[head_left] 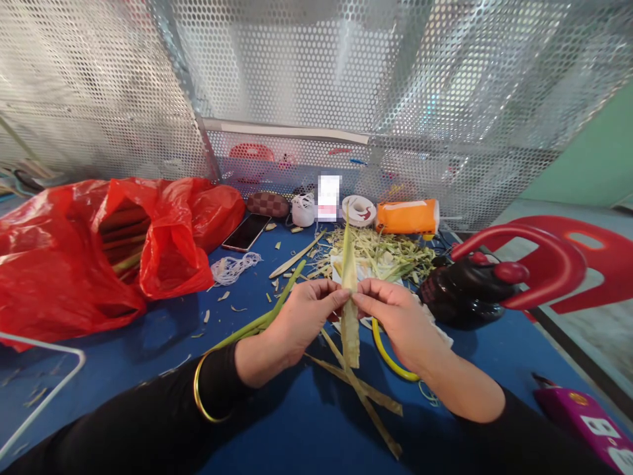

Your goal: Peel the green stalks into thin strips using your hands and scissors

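Note:
A long, pale green-yellow leaf strip (350, 336) is pinched between both my hands, its pointed tip rising away from me. My left hand (311, 310) grips its left edge near the middle with thumb and fingers. From the other side my right hand (395, 316) pinches the same spot. Narrower dry strips (368, 389) cross below the hands; whether they are joined to the held strip I cannot tell. Green stalks (277, 307) lie beside my left wrist. A yellow ring-shaped handle (388, 353) shows next to my right hand, partly hidden by it.
Shredded plant scraps (390, 247) heap behind my hands on the blue table (277, 435). At left sits a red plastic bag (64, 251) with stalks inside; a phone (247, 232) and white string (235, 268) lie near it. A black jug (465, 290) stands right, before a perforated metal screen (297, 66).

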A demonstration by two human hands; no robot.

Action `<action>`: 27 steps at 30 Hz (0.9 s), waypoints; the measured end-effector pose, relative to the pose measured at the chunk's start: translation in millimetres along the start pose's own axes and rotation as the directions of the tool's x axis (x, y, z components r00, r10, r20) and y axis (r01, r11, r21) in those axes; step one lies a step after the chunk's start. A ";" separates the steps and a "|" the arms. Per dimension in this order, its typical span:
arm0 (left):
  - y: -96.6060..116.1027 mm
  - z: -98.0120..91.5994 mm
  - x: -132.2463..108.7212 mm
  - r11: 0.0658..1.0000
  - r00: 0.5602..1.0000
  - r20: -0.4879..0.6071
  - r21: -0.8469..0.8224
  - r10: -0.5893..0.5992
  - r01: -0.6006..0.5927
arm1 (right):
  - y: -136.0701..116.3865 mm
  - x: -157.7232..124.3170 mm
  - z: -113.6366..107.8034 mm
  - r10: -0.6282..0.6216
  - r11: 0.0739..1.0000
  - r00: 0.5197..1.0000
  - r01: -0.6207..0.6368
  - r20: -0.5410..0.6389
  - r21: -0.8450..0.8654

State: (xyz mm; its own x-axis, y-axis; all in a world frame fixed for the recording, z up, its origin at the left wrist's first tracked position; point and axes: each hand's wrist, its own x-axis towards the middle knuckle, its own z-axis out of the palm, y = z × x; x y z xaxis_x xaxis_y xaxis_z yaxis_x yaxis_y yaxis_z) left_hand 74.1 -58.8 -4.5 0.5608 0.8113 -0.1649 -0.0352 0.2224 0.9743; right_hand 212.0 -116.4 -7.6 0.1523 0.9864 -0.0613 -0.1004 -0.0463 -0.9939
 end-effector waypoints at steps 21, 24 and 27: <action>-3.4 -3.4 2.8 0.980 0.992 -0.005 -0.155 -0.124 0.122 | 2.3 0.3 2.5 -0.018 0.994 1.000 0.020 -0.024 0.106; -4.0 -3.0 2.5 0.984 0.993 -0.026 -0.137 -0.114 0.109 | -0.2 0.9 1.6 -0.061 0.998 0.997 0.060 -0.044 -0.035; -3.9 -3.2 2.4 0.989 0.993 -0.046 -0.112 -0.107 0.102 | -2.1 1.5 -0.3 -0.090 0.983 0.993 0.077 -0.077 -0.166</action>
State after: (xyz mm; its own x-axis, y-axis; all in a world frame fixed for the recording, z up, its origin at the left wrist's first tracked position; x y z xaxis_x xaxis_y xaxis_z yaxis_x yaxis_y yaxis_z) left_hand 72.9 -55.9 -9.2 0.5225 0.8069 -0.2755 -0.0702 0.3627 0.9292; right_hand 212.7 -114.8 -5.6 0.2359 0.9715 0.0220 0.0765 0.0040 -0.9971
